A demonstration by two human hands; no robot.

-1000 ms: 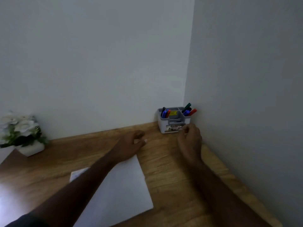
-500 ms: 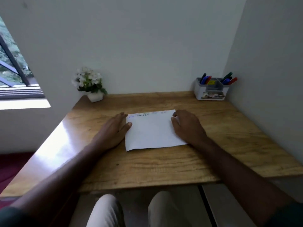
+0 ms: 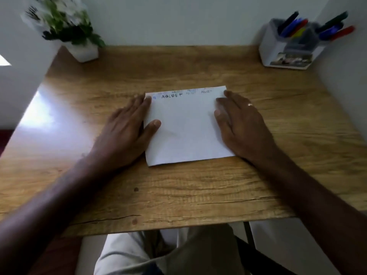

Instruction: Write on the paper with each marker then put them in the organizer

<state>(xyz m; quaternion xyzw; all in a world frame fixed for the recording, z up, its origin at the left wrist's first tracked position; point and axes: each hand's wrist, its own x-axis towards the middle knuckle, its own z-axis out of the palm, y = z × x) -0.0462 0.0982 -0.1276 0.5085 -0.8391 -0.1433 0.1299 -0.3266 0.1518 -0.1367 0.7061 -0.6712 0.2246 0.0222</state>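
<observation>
A white sheet of paper (image 3: 186,128) lies flat near the middle of a wooden desk (image 3: 198,191), its long edges running left to right and turned slightly, so its far right corner sits higher in the view than its far left one. Along its far edge runs a row of small handwritten letter groups in several colours; the darkest, at the left, seems to read "ABCDEF", while the others are too faint and blurred to read.

The left hand (image 3: 127,132) lies flat, palm down, at the sheet's left edge, fingers straight and together, the fingertips reaching the far left corner and the thumb spread out onto the paper. The right hand (image 3: 240,124) lies flat over the right edge in the same way, fingers straight and slightly spread, resting on the paper, with a ring on one finger. Neither hand holds anything.

In the far right corner of the desk, against the walls and well apart from the paper, stands a pale plastic desk organizer (image 3: 278,48) with a picture label on its front. The markers (image 3: 309,26) stand inside it, leaning in two bunches: black, blue and red caps on the left, dark green, blue and red on the right, with something yellow between them.

In the far left corner sits a white pot of white flowers (image 3: 71,32) with green leaves, blurred. Below the near desk edge, the person's legs in light trousers (image 3: 158,255) show.
</observation>
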